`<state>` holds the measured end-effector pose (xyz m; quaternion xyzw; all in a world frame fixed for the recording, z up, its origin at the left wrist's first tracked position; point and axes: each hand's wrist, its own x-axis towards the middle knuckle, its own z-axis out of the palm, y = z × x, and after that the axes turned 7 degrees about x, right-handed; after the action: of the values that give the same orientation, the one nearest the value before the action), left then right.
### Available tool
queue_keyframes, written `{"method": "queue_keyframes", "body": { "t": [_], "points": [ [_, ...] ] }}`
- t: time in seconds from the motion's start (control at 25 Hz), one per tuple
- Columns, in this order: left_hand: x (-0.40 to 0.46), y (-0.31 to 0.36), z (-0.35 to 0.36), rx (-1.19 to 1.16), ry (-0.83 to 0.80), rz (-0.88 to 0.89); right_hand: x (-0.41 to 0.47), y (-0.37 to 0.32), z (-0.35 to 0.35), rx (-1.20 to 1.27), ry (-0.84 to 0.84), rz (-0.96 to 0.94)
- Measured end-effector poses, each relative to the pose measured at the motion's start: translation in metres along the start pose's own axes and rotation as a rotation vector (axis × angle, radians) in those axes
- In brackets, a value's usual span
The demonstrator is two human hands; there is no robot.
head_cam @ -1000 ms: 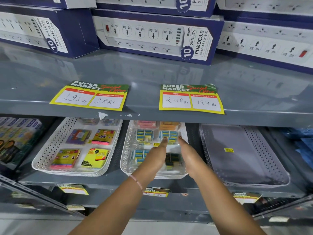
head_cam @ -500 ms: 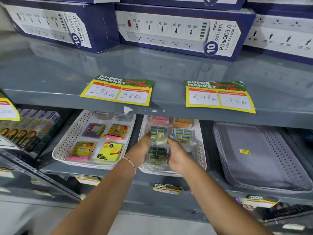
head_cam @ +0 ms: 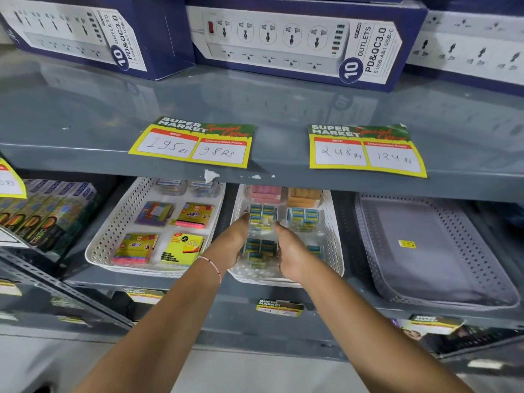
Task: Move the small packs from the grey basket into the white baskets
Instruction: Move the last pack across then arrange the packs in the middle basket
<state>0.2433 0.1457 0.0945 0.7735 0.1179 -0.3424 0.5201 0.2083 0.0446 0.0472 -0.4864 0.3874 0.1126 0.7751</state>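
Note:
The middle white basket point(head_cam: 336, 251) holds several small clear packs of blue and yellow items, with pink and orange packs at its back. My left hand point(head_cam: 232, 242) and my right hand point(head_cam: 292, 253) reach into its front left part. They press against the two sides of a small pack point(head_cam: 259, 249) that lies on the basket floor. My fingertips reach the pack behind it point(head_cam: 262, 218). The grey basket point(head_cam: 425, 268) on the right holds no packs, only a yellow sticker. The left white basket point(head_cam: 113, 231) carries colourful sticky-note packs.
The upper shelf edge point(head_cam: 255, 180) overhangs the backs of the baskets and bears two yellow price cards. Boxes of power strips point(head_cam: 297, 38) stand on top. Boxed goods point(head_cam: 42, 211) fill the far left of the lower shelf.
The view has shifted so the baskets sit further right and lower. Both hands moved deeper into the middle white basket's left side, staying on either side of the pack.

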Motion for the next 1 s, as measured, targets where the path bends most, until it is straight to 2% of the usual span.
{"method": "queue_keyframes", "body": {
  "t": [0.16, 0.28, 0.44, 0.52, 0.64, 0.88, 1.0],
  "points": [
    [0.034, -0.001, -0.004, 0.104, 0.185, 0.095, -0.002, -0.015, -0.01, -0.025, 0.122, -0.155],
    [0.064, 0.009, -0.003, 0.0, 0.146, 0.164, 0.03, -0.03, -0.014, 0.058, 0.139, -0.199],
    [0.22, -0.024, 0.005, 0.017, 0.15, 0.139, 0.095, -0.03, -0.007, 0.128, 0.137, -0.219],
    [0.268, -0.031, 0.005, 0.059, 0.139, 0.089, 0.131, -0.023, -0.008, 0.108, 0.129, -0.198],
    [0.242, -0.013, 0.006, 0.108, 0.119, 0.115, 0.159, -0.016, -0.007, 0.07, 0.086, -0.208],
    [0.19, 0.009, 0.008, 0.068, 0.084, 0.086, 0.105, -0.033, 0.006, 0.104, 0.052, -0.146],
    [0.118, 0.032, 0.008, 0.119, 0.128, 0.09, 0.083, -0.036, 0.009, 0.051, 0.039, -0.158]
  ]
}}
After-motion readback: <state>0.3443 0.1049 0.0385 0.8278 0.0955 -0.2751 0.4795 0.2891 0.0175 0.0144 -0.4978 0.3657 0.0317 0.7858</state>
